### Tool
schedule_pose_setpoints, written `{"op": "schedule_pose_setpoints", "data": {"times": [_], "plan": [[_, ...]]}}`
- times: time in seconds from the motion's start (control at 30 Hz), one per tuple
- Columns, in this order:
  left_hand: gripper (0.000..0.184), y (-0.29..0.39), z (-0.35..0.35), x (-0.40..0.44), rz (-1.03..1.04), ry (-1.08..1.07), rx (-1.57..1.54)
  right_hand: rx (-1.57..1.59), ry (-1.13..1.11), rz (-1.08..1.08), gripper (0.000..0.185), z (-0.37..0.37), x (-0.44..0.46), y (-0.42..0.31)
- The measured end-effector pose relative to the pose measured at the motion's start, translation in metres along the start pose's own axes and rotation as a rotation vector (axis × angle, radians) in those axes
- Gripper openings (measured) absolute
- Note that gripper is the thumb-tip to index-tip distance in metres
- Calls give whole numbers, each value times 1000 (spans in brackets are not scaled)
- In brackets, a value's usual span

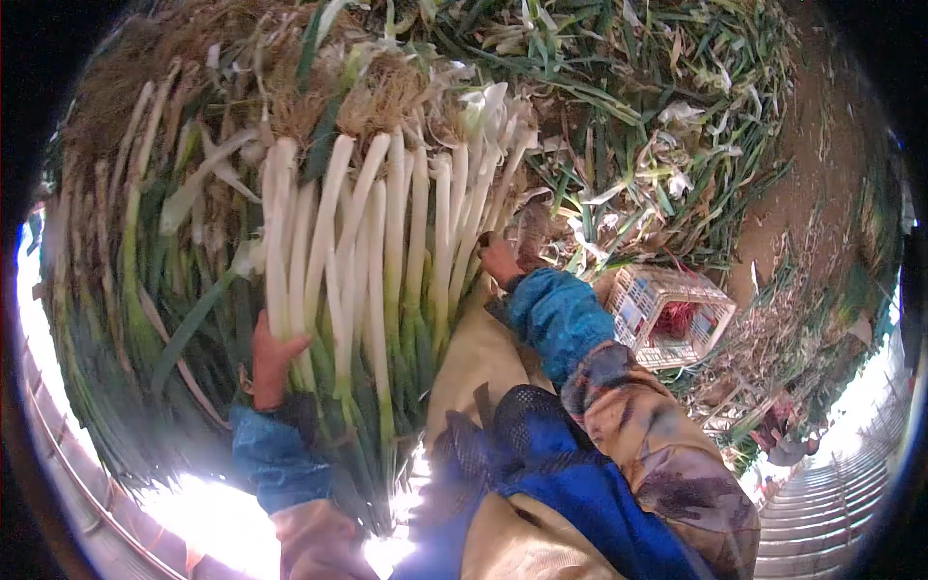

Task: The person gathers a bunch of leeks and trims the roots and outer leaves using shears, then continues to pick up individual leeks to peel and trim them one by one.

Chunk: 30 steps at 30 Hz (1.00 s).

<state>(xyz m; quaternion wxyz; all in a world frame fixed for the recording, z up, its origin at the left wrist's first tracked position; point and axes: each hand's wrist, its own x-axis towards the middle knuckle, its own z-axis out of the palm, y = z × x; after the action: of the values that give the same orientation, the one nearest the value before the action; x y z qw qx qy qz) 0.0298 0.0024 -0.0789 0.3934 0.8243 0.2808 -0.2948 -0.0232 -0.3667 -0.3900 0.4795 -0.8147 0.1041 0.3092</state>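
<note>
Lying between left hand (276,358) and right hand (501,259), head view: green onions (394,227) | left thumb over outermost ones, right at opposite edge (how tightly either closes, cannot tell) | probably stiff, slick white stems (275,222), limp leaves (362,425), heavy together; best held by whites | count: two hands, one crate (684,281), roughly a dozen-plus onions, overlapping

Smooth stalks (394,222), rough roots (382,97), seemingly plastic crate (677,284)
</note>
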Motion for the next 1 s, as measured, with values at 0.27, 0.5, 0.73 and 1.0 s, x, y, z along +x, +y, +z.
{"op": "schedule_pose_setpoints", "data": {"times": [0.27, 0.5, 0.73, 1.0], "plan": [[59, 9, 0, -4, -117, -27, -92, 96, 295, 504, 30, 97, 2, 75], [60, 10, -1, -5, -103, -36, -18, 670, -89, 630, 32, -3, -32, -6], [59, 16, 1, -9, -123, -44, -96, 22, -281, -105, 31, 13, -35, -12], [61, 1, -7, 0, -121, -74, -91, 289, -373, -272, 33, 38, -67, -5]]}}
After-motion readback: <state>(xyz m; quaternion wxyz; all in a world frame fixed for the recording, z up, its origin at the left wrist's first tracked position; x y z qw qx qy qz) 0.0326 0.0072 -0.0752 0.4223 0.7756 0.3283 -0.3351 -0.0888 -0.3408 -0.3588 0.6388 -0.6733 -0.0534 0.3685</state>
